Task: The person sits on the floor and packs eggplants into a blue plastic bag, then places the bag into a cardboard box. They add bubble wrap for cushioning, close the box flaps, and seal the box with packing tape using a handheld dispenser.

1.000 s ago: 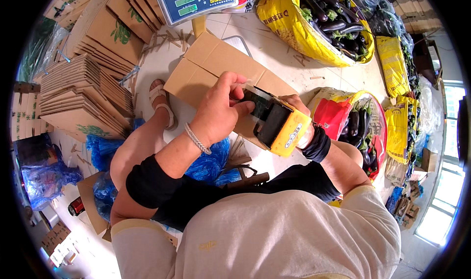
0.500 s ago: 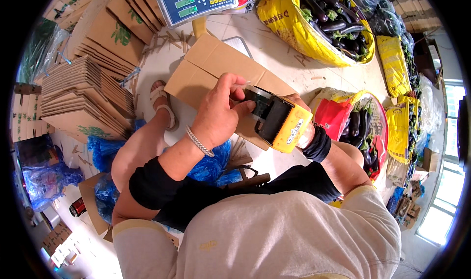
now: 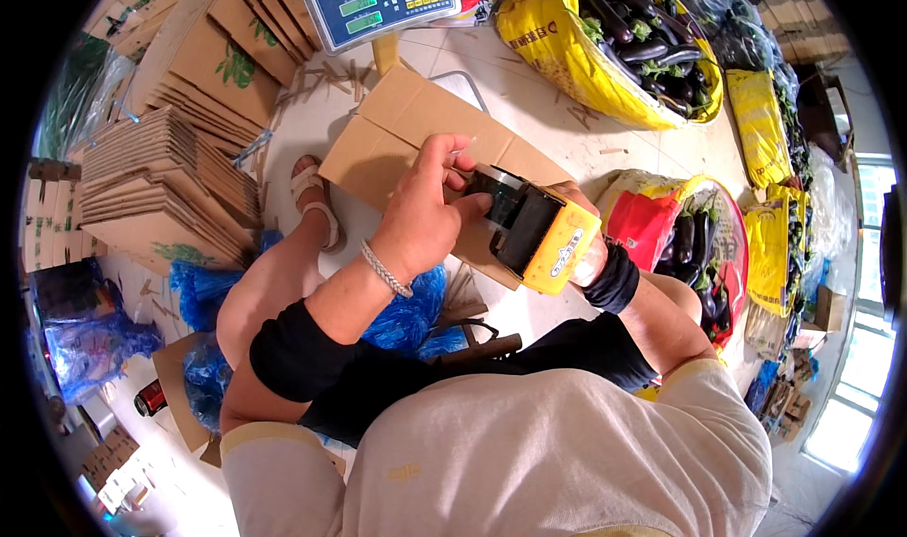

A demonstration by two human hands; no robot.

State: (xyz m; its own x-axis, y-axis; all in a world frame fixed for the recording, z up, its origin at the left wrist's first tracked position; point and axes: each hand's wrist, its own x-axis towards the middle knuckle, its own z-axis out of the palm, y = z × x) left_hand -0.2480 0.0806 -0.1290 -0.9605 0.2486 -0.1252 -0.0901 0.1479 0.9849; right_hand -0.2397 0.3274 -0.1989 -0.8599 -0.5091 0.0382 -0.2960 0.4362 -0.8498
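Note:
A yellow and black tape dispenser (image 3: 561,250) is held in front of me, its dark open side turned to the left. My right hand (image 3: 588,254) grips it from the right and behind, with most of its fingers hidden by the yellow housing. My left hand (image 3: 427,206) is closed at the dispenser's left end, where a dark roll (image 3: 501,195) with a clear rim shows. The left thumb presses against the roll, while the bent fingers sit at its far edge. Beneath both hands lies a flat brown cardboard carton (image 3: 378,140).
A scale display (image 3: 383,6) stands at the far side. Yellow sacks of eggplants (image 3: 652,51) and a red and yellow sack (image 3: 638,218) sit to the right. Stacked folded cartons (image 3: 161,183) fill the left. Blue plastic film (image 3: 406,315) lies near my legs.
My left fingers have shifted slightly at the roll's far edge, the index finger bending a little differently. The dispenser and my right hand stay nearly where they were.

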